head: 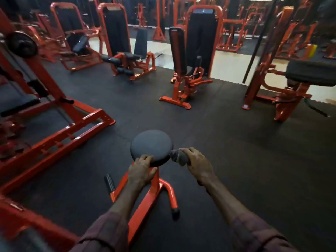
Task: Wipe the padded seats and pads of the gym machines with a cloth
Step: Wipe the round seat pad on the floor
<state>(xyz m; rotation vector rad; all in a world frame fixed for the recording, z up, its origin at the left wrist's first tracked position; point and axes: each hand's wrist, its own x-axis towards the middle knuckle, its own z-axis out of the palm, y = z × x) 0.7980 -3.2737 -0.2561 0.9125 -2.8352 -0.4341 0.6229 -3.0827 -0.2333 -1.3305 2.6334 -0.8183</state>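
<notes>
A round black padded seat [151, 144] stands on an orange post and frame [153, 194] straight in front of me. My left hand [141, 170] grips the seat's near edge, fingers curled over the rim. My right hand [197, 164] holds a bunched grey cloth [179, 156] against the seat's right edge. Both forearms reach out from dark rolled sleeves at the bottom of the view.
Orange machines with black pads ring the black rubber floor: a plate-loaded frame [54, 128] on the left, a leg machine [127, 60] at the back, an upright seat machine [183, 70] beyond the stool, a padded machine [309, 75] on the right. Open floor lies to the right.
</notes>
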